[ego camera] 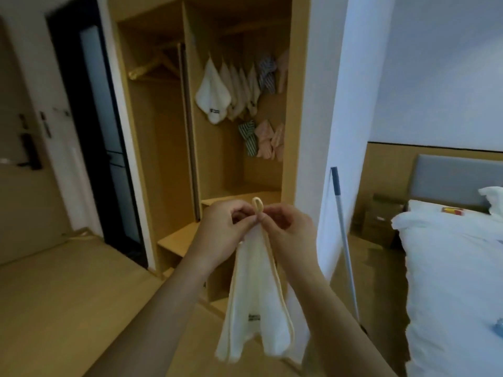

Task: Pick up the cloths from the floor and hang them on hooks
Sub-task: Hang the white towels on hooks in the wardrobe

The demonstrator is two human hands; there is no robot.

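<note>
A cream cloth (255,303) with a small dark label hangs down in front of me. Both hands pinch its top corner just below its hanging loop (257,204), which sticks up between them. My left hand (226,227) grips from the left and my right hand (288,227) from the right. Inside the open wooden wardrobe (288,104), several white cloths (215,93) hang in an upper row beside a striped cloth (266,73). Below them hang another striped cloth (249,137) and pink cloths (268,142). The hooks themselves are too dim to make out.
A mop handle (344,235) leans against the white wall at right. A bed (449,268) with white bedding fills the right side, with cardboard boxes (381,221) beside it. A dark doorway (100,131) stands left of the wardrobe. Wooden floor (68,308) lies below left.
</note>
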